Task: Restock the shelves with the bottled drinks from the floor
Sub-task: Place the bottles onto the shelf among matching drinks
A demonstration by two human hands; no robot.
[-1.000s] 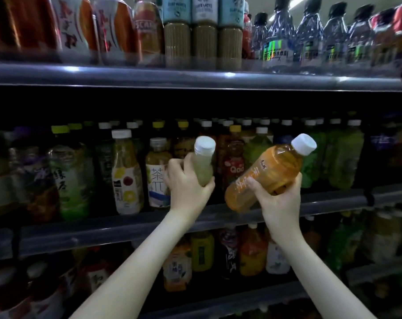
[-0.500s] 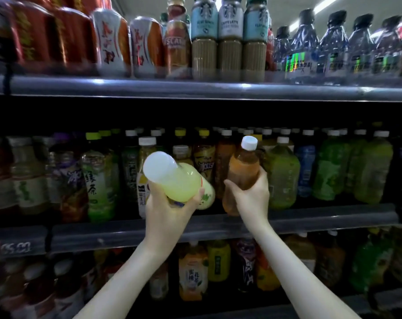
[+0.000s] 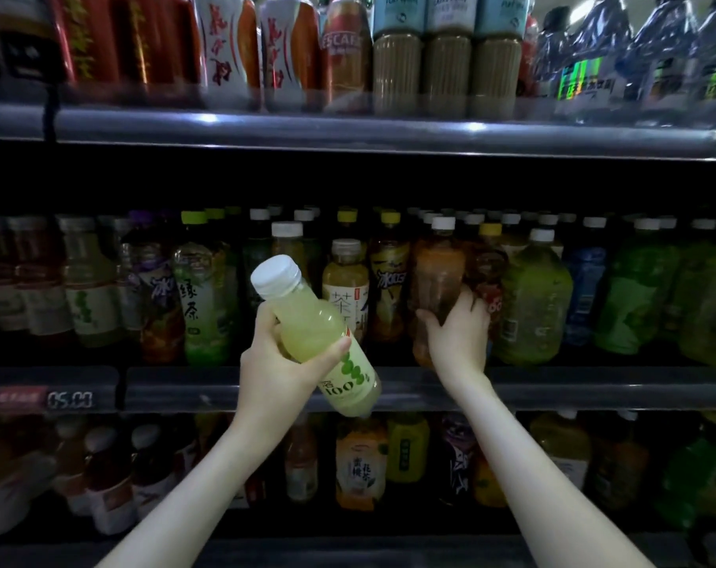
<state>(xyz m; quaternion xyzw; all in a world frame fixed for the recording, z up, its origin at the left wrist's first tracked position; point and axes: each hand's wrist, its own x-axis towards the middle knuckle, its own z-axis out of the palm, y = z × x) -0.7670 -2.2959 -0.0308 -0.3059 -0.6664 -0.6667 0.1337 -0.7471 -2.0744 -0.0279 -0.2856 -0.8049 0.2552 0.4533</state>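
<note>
We see two bottles in hand in front of the middle shelf rail (image 3: pixel 573 389). The juice bottle (image 3: pixel 309 319) holds a cloudy, pale yellow-green drink, has a white ribbed cap, and carries a label with green dots and the figure 100 near its base. Its long axis runs on a slant: the cap points up and to the left, above the rail and towards us, while the base points down and to the right and crosses in front of the rail. The left hand (image 3: pixel 280 364) grips this bottle round its middle, with the fingers curled on the left side and the thumb pressed across the right side, just above the label. The amber bottle (image 3: pixel 438 270) is filled with a brown-orange drink under a white cap, and it stands roughly upright just behind the rail, cap pointing up, in the front row of stocked bottles (image 3: pixel 532 305). The right hand (image 3: pixel 456 340) holds it low down, fingers curled round the lower half from the front. The hand hides the base, so we cannot tell whether the bottle already rests on the shelf behind the rail or hangs slightly above it.
</note>
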